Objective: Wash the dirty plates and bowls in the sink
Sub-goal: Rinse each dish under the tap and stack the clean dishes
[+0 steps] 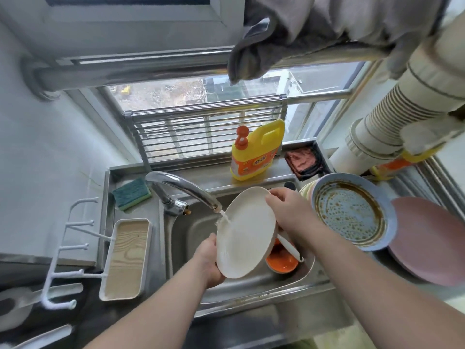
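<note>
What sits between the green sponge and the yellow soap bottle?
In the head view, only the curved chrome faucet rises between the green sponge and the yellow soap bottle.

yellow detergent bottle (256,149) — behind, green sponge (131,193), grey cloth (289,39)

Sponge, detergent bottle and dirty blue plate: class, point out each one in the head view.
sponge (131,194), head view, on its green top face.
detergent bottle (254,157), head view, on its orange label.
dirty blue plate (352,211), head view, on its stained inner face.
</note>
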Available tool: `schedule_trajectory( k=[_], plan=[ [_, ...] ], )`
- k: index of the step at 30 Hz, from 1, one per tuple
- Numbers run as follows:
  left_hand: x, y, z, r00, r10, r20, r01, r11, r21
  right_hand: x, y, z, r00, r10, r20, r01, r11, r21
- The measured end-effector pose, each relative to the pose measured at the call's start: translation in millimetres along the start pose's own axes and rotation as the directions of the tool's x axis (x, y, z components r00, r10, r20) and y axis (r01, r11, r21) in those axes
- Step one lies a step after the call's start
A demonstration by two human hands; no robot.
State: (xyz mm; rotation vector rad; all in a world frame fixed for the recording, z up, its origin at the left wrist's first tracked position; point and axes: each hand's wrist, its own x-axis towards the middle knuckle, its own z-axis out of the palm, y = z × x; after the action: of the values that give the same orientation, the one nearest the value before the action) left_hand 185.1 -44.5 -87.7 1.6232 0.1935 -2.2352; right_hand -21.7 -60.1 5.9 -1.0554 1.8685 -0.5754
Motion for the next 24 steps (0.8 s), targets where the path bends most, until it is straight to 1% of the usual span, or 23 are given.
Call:
schedule_trajectory(
  k=[3,5,7,9,13,15,17,18,21,24],
  plan=[
    [-0.7,-1.2,18.8,0.998,0.057,0.034,-0.06,0.995,0.079,-7.0,0.1,-15.5,0.992,-0.117,-0.038,0.112,0.986,-0.124],
    [3.3,-0.3,26.2,0.995,0.088,0.051,-0.093,0.991,0.096,-12.5,3.2,-21.4,0.983,-0.181,-0.045,0.169,0.968,-0.187],
    [10.7,4.0,29.2,0.992,0.113,0.057,-0.118,0.989,0.092,-17.4,10.2,-25.3,0.964,-0.26,-0.054,0.246,0.95,-0.192],
    [15.1,10.8,29.7,0.984,0.165,0.065,-0.172,0.978,0.117,-20.3,20.7,-25.8,0.941,-0.329,-0.075,0.31,0.931,-0.195],
    [2.7,24.4,27.2,0.941,0.336,0.04,-0.337,0.916,0.219,-22.0,43.2,-18.9,0.922,-0.346,-0.172,0.318,0.933,-0.168],
    [-2.9,30.8,20.2,0.92,0.392,0.004,-0.381,0.891,0.248,-20.5,51.1,-11.5,0.93,-0.311,-0.196,0.291,0.948,-0.126],
    [-6.1,35.4,9.8,0.919,0.393,-0.02,-0.371,0.883,0.288,-14.4,62.4,-0.1,0.961,-0.205,-0.187,0.206,0.979,-0.014],
    [-8.5,36.6,4.7,0.924,0.382,-0.026,-0.357,0.884,0.303,-11.4,67.9,6.0,0.976,-0.14,-0.169,0.153,0.986,0.072],
    [-12.8,38.5,-9.7,0.93,0.361,-0.074,-0.314,0.883,0.349,-2.4,80.9,25.7,0.992,0.056,-0.113,-0.015,0.942,0.336],
    [-18.6,40.1,-21.0,0.917,0.391,-0.083,-0.335,0.864,0.375,1.6,84.2,44.7,0.984,0.157,-0.089,-0.1,0.885,0.454]
  ],
)
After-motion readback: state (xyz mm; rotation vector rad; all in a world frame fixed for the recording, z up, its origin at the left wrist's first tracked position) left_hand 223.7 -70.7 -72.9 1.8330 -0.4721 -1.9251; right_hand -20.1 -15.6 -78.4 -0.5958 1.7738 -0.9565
